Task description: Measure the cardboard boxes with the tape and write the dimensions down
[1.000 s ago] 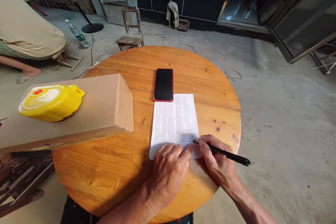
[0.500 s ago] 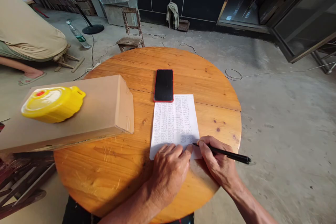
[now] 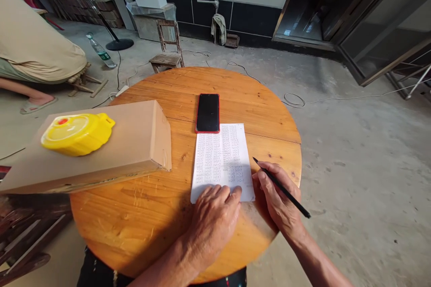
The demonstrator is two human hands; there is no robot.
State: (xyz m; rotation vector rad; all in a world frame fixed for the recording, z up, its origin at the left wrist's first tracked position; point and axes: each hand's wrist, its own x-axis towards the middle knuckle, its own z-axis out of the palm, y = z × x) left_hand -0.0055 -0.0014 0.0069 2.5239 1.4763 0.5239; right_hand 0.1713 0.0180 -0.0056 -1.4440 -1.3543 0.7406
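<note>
Our left hand [image 3: 213, 224] rests open on the lower part of the paper [image 3: 222, 157], which lies on the table [image 3: 134, 228] with the phone [image 3: 208, 114] at its top-left corner, while our right hand [image 3: 279, 210] grasps the pen [image 3: 286, 192], tip just beside the paper.

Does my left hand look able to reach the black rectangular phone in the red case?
Probably yes: your left hand rests on the white handwritten paper, and only that flat sheet separates it from the phone.
</note>
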